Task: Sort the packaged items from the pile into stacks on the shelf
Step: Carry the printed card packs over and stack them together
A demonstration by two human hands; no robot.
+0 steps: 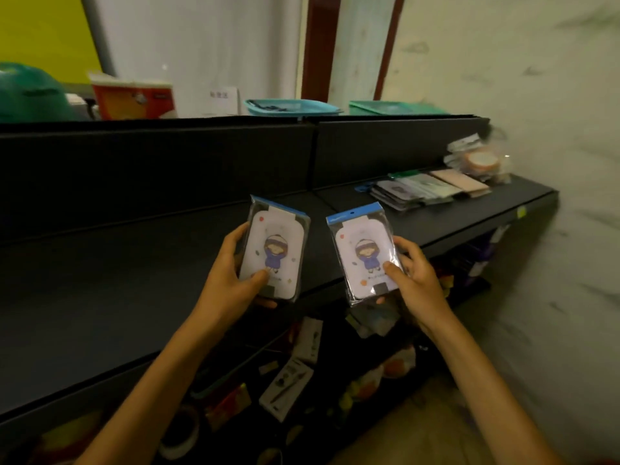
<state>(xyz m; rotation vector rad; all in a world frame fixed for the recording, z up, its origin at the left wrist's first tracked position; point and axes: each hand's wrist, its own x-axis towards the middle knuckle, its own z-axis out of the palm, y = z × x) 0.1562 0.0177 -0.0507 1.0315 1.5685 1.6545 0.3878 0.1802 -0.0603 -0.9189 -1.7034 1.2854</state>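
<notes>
Slippage is the risk we would watch first: both packets are sleeved in glossy clear plastic and each is pinched only near its lower end, so a loosened thumb could let one slide down into the pile (302, 374) of mixed goods on the lower level. Our left hand (231, 276) grips the left packet (273, 248), thumb pressed on its front and fingers curled round its left edge; our right hand (411, 280) grips the right packet (364, 253) the same way from its right side. Both are held in the air above the front edge of the black shelf (134, 280), side by side and apart, not yet set down. We would also guess that mixing them into the wrong stack is possible, since the sorted stacks (426, 189) lie well away at the far right of the shelf. Each packet stands with its long axis running up and away from us, blue header card at the far end, printed cartoon face towards us; the two tops lean slightly apart.
</notes>
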